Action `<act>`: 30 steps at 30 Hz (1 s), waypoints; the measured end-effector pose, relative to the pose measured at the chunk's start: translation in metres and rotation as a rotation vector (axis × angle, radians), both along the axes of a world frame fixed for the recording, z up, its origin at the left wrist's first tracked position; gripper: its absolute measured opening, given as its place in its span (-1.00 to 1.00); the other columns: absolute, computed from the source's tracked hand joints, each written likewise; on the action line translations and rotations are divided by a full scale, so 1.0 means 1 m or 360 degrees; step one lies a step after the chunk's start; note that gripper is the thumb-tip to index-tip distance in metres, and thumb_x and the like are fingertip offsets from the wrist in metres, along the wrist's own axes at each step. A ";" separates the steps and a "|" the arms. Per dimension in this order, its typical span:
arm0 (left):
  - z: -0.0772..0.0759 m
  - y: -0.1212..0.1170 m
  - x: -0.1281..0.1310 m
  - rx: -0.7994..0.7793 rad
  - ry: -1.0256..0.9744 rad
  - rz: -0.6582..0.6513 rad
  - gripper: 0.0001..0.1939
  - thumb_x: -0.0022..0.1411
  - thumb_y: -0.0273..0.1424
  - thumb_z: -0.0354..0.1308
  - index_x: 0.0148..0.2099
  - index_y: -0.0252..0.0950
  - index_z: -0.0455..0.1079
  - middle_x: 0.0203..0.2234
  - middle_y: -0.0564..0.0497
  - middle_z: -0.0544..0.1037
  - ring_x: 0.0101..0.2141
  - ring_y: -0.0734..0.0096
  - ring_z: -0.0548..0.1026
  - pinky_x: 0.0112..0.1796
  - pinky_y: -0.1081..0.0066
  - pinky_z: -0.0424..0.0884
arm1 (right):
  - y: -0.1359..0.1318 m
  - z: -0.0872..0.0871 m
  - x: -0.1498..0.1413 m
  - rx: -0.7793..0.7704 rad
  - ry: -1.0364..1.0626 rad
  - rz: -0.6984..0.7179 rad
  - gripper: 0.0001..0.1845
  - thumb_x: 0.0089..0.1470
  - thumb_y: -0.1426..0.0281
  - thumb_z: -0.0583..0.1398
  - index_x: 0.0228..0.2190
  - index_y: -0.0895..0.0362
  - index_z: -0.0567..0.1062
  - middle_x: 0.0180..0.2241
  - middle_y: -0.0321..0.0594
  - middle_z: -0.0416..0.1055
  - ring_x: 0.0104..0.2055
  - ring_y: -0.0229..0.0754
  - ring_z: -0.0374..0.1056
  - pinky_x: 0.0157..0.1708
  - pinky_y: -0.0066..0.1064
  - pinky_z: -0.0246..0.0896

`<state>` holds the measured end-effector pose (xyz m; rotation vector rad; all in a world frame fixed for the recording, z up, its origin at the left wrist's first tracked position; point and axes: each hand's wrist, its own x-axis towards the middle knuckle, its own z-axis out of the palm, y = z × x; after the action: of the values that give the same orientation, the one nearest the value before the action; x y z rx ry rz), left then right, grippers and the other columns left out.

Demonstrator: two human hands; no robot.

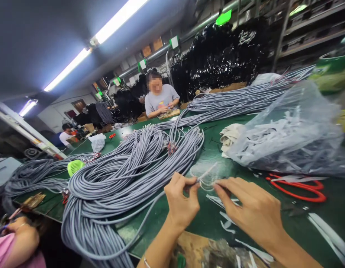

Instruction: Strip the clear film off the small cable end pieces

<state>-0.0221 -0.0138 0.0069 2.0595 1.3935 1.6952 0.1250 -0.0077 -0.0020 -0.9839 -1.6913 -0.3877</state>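
My left hand (181, 204) is closed in a pinch above the green table. A single grey cable (150, 213) runs up to it, and its end appears to sit between thumb and forefinger. Thin whitish strands (207, 182) fan out and loop from that end toward my right hand (250, 208). Thumb and forefinger of the right hand pinch the strands; the exact hold is too fine to make out. White strips (226, 219) lie on the table beneath the right hand. Left of my hands spreads a large coiled bundle of grey cables (119, 178).
Red-handled scissors (300, 188) lie at the right, before a clear plastic bag (289, 137) full of white scraps. A crumpled cloth (231, 137) touches the bag. A co-worker (163, 98) sits across the table; another person's arm (22, 234) shows lower left. A green fan (75, 167) stands among cables.
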 end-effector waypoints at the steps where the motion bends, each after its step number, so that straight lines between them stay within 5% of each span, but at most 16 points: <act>1: -0.001 -0.001 0.000 0.0054 0.0076 0.0015 -0.87 0.10 -0.56 0.12 -0.44 -0.31 0.45 -0.59 0.03 0.43 -0.57 0.49 0.37 -0.55 0.54 0.28 | -0.001 0.001 -0.001 0.0067 -0.0024 -0.0005 -0.67 0.21 0.36 0.07 -0.55 0.10 0.46 -0.62 -0.28 0.46 -0.60 -0.27 0.32 -0.52 -0.44 0.09; 12: -0.006 -0.001 0.001 0.0191 0.0398 0.0112 -0.80 0.19 -0.52 0.06 -0.44 -0.30 0.46 -0.63 0.00 0.41 -0.59 0.45 0.34 -0.55 0.48 0.28 | -0.002 0.004 0.003 0.0118 -0.0195 -0.0002 -0.63 0.23 0.39 0.06 -0.57 0.10 0.49 -0.64 -0.30 0.44 -0.58 -0.29 0.30 -0.54 -0.42 0.06; 18: -0.007 -0.003 0.005 -0.0002 0.0181 -0.0074 -0.84 0.14 -0.52 0.12 -0.36 -0.28 0.53 -0.60 -0.02 0.49 -0.61 0.46 0.36 -0.58 0.49 0.28 | 0.001 -0.003 0.000 -0.0355 0.0231 0.0323 -0.63 0.22 0.27 0.03 -0.53 0.06 0.50 -0.57 -0.26 0.49 -0.54 -0.23 0.40 -0.50 -0.43 0.25; 22: -0.005 -0.005 0.006 -0.0082 0.0092 -0.0089 -0.88 0.13 -0.49 0.17 -0.32 -0.27 0.55 -0.56 -0.03 0.52 -0.59 0.43 0.39 -0.58 0.49 0.32 | 0.000 0.000 -0.003 -0.0695 0.0482 0.0498 -0.54 0.19 0.12 0.03 -0.62 0.06 0.44 -0.66 -0.31 0.40 -0.65 -0.27 0.30 -0.62 -0.47 0.21; 30: -0.006 -0.006 0.006 -0.0174 0.0146 -0.0204 -0.81 0.15 -0.52 0.09 -0.22 -0.28 0.51 -0.49 -0.05 0.50 -0.54 0.43 0.38 -0.56 0.48 0.28 | -0.004 0.006 -0.005 -0.0766 0.0766 0.0495 -0.57 0.09 0.09 0.11 -0.66 0.06 0.44 -0.68 -0.30 0.42 -0.68 -0.28 0.30 -0.67 -0.52 0.22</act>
<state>-0.0160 -0.0193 0.0013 2.1401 1.3162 1.4592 0.1199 -0.0113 0.0038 -1.0278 -1.4764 0.4528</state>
